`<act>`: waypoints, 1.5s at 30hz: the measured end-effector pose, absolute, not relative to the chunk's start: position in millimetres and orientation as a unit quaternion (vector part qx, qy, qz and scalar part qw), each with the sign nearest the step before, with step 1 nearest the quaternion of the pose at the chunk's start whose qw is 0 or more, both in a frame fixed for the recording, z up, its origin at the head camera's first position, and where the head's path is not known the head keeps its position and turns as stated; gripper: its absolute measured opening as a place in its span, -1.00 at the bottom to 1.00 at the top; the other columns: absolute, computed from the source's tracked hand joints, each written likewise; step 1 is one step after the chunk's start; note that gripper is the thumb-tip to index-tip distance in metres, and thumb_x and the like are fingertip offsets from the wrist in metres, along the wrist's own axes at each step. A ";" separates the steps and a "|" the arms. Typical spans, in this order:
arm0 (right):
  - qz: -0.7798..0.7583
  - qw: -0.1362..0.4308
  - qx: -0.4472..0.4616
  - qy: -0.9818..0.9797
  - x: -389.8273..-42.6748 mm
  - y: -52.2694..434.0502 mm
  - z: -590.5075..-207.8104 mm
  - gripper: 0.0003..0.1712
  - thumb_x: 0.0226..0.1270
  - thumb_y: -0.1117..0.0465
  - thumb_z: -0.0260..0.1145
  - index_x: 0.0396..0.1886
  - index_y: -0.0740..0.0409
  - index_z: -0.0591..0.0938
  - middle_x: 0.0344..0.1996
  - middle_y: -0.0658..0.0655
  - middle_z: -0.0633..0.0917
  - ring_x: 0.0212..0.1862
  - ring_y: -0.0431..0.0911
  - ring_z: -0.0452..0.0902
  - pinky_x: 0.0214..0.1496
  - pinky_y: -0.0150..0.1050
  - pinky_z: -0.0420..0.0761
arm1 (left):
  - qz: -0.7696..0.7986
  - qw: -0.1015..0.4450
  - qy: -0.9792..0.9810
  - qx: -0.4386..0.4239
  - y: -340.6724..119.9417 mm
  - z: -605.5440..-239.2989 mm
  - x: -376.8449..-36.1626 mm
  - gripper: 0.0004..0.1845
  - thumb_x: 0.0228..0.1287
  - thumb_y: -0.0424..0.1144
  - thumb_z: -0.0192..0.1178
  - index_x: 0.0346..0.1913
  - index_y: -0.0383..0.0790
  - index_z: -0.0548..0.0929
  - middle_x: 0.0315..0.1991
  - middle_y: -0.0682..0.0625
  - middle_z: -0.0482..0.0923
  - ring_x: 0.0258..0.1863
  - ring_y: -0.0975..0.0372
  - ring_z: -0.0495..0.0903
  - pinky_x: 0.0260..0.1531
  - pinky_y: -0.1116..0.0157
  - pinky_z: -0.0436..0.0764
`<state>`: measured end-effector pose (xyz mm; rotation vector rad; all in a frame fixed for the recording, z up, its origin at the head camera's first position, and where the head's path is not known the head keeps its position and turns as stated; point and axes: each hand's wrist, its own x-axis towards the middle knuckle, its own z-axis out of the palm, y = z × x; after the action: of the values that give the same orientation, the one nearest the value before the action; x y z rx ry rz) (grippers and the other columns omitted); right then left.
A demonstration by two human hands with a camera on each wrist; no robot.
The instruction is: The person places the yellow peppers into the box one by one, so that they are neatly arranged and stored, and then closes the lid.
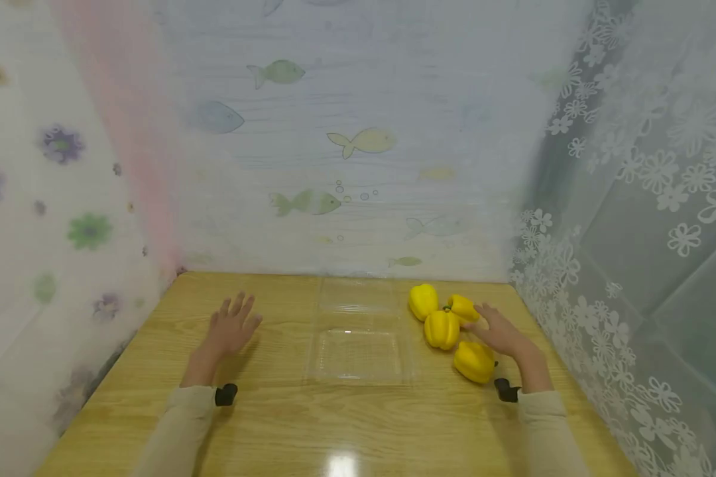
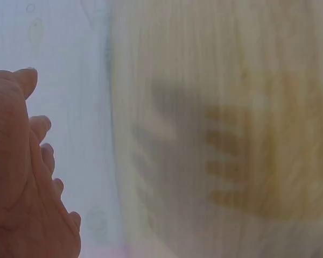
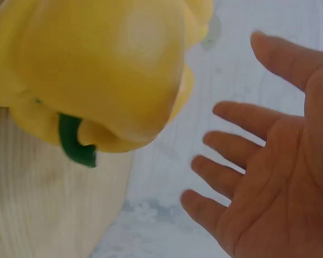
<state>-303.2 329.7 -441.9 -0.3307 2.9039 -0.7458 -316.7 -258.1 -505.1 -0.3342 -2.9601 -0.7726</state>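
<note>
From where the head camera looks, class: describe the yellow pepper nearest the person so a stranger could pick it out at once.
Start at the clear plastic tray in the middle of the wooden table; four yellow peppers cluster to its right. The one meant lies closest to the table's front edge, beside the right hand's wrist.

A wooden table [image 1: 286, 424] with a pale grain and a glossy top fills the lower view; a bright spot of light [image 1: 341, 464] glares near its front edge. Behind it hangs a pale sheet [image 1: 346, 132] printed with fish. On the left is a white sheet [image 1: 54, 199] with faded flowers, perhaps plastic. On the right hangs a lace curtain [image 1: 644, 232] with white blossoms.
</note>
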 end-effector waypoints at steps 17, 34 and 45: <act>-0.326 0.119 -0.183 0.920 -279.7 350.3 -471.0 0.04 0.12 0.05 0.58 0.49 0.40 0.32 0.39 0.47 0.41 0.32 0.34 0.38 0.26 0.24 0.45 | -0.498 0.049 -0.841 -0.207 -203.2 -529.2 -297.5 -0.48 0.50 -0.19 0.21 0.38 -0.43 0.48 0.60 -0.28 0.07 0.29 -0.17 0.46 0.10 -0.07 0.60; -0.415 0.092 -0.138 0.894 -276.2 358.7 -498.1 -0.04 0.14 0.16 0.59 0.43 0.39 0.30 0.35 0.47 0.38 0.30 0.41 0.38 0.22 0.21 0.53 | -0.640 -0.018 -0.736 -0.221 -175.7 -539.9 -302.0 -0.53 0.41 -0.36 0.29 0.29 -0.53 0.53 0.53 -0.35 0.20 -0.10 0.16 0.69 -0.31 0.24 0.69; -0.429 0.068 -0.161 0.887 -276.1 358.8 -503.0 -0.06 0.14 0.14 0.60 0.43 0.38 0.37 0.36 0.46 0.43 0.32 0.43 0.37 0.28 0.33 0.44 | -0.695 -0.016 -0.689 -0.203 -164.5 -545.9 -302.7 -0.44 0.34 -0.46 0.31 0.32 -0.65 0.42 0.53 -0.39 0.13 -0.18 0.29 0.70 -0.36 0.31 0.70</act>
<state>-276.1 358.8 -503.0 -0.4835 2.6699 -1.2905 -302.7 -164.5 -545.9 -0.6438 -2.1874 -2.2065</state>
